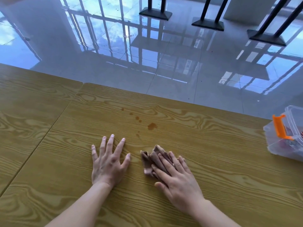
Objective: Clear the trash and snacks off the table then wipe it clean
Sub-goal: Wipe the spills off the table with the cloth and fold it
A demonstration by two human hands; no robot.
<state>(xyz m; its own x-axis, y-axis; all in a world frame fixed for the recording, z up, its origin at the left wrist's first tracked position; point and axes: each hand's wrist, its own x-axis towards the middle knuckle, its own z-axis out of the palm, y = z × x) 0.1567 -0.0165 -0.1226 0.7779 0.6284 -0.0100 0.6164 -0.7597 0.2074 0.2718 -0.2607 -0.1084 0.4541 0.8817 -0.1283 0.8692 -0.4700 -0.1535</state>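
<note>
A crumpled brown cloth (151, 159) lies on the wood-grain table (213, 161). My right hand (177, 179) presses flat on it with straight fingers, covering its right part. My left hand (108, 161) rests flat on the bare table to the left of the cloth, fingers spread. Several brown stains (152, 126) spot the tabletop just beyond the cloth, running up to the left toward the far edge.
A clear plastic box (278, 143) with an orange latch (280, 126) stands at the table's right edge, with things inside. A second table (29, 104) adjoins on the left. Beyond the far edge lie shiny floor tiles and black table bases (155, 13).
</note>
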